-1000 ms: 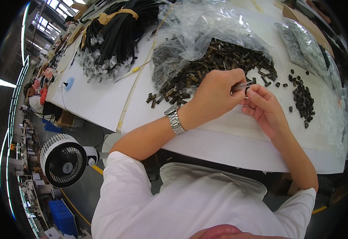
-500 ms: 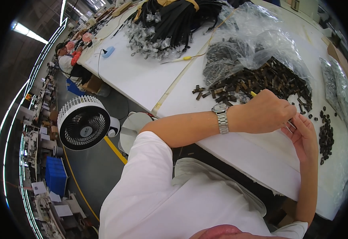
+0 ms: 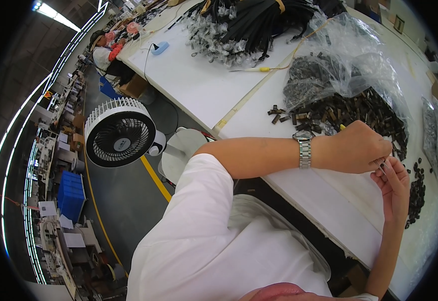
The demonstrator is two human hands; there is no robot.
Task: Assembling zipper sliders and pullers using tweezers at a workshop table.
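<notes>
My left hand [image 3: 352, 148], with a metal watch [image 3: 304, 149] on its wrist, is closed in a fist above the front part of the white table [image 3: 309, 193]. A yellow-ended tool [image 3: 342, 127] sticks out on its far side; the rest of it is mostly covered by the fingers. Against its fingertips, my right hand [image 3: 393, 185] is closed in a pinch, some of its fingers curled. Something thin and dark shows between the two hands, too small to name. Beyond them lies a heap of small dark brown pieces [image 3: 324, 113], partly under a clear plastic bag [image 3: 364, 55].
Small black pieces [image 3: 416, 195] lie right of my right hand. Farther off are bundled black straps [image 3: 259, 25] with clear-wrapped ends and a yellow-handled pointed tool [image 3: 264, 69]. A fan [image 3: 122, 143] stands left of the table. Another person [image 3: 101, 55] sits at the far left.
The view has shifted, so the table and fan appear farther right and slightly higher. Both hands stay together and sit slightly nearer to me; their grips look the same.
</notes>
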